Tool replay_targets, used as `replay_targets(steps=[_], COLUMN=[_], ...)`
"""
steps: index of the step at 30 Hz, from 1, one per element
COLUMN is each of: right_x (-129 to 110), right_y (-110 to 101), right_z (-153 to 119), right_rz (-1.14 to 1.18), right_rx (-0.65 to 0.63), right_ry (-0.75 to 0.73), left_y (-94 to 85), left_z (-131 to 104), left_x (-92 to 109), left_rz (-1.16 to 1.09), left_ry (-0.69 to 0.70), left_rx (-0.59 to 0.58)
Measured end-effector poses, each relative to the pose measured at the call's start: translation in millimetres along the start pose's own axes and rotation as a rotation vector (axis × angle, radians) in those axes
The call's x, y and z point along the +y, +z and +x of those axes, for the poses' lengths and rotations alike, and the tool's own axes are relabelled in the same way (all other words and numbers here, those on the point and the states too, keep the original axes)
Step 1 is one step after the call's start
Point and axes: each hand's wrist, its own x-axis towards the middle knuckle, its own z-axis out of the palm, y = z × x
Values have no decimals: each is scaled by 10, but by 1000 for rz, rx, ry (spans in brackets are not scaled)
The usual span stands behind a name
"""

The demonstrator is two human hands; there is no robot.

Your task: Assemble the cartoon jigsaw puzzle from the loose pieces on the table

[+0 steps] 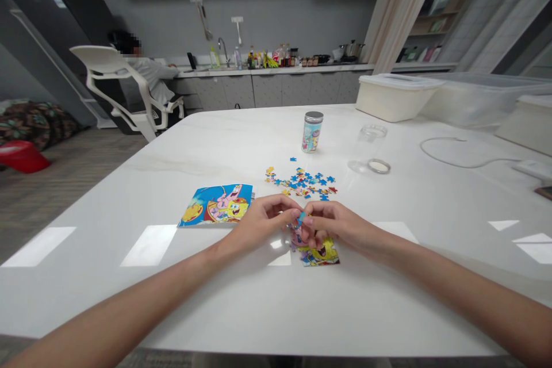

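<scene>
A small blue puzzle piece is pinched between the fingertips of my left hand and my right hand. Beneath and just in front of my fingers lies a partly joined puzzle with a yellow face and pink parts, some of it hidden by my right hand. Loose pieces, mostly blue, are scattered beyond my hands. To the left, a picture sheet with cartoon figures lies flat, its right edge near my left hand.
A printed canister with a metal lid stands behind the pieces. Right of it are a clear jar and a ring-shaped lid. White bins and a cable lie farther right. A person sits back left.
</scene>
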Motion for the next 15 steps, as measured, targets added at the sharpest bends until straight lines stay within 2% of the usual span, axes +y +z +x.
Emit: replay_targets(steps=[4,10,15], right_x=[-11,-18,20], right_y=[3,13,-6], right_z=[1,4,20], right_rz=[-84,-140,-38], right_rx=[-7,58,26], right_ry=[-34,-21,-5], left_y=[1,-12,-18], left_z=[0,3,18], left_x=[25,-3,-9], left_rz=[53,52,53], left_ry=[27,30,41], left_rx=[13,13,19])
